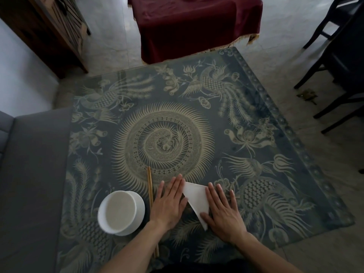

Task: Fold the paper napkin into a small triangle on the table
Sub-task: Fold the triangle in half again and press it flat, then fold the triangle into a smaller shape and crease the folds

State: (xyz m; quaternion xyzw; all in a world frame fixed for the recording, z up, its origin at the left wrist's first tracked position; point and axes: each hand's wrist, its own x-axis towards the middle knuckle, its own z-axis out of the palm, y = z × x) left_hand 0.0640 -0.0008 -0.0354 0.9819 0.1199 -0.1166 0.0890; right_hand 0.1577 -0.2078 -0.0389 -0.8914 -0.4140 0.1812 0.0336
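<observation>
Sitting at the near left of the patterned table (232,119): a white bowl (120,210) on a saucer, chopsticks (150,192) lying just to its right. Pressing flat beside them, left hand (169,202) open with fingers spread, gripping nothing, palm weighing down the left edge of the white paper napkin (197,196), already folded into a triangle. Resting flat on the napkin's right side, right hand (223,211) likewise open; best practice here probably smoothing outward along the crease with even pressure, keeping edges aligned.
</observation>
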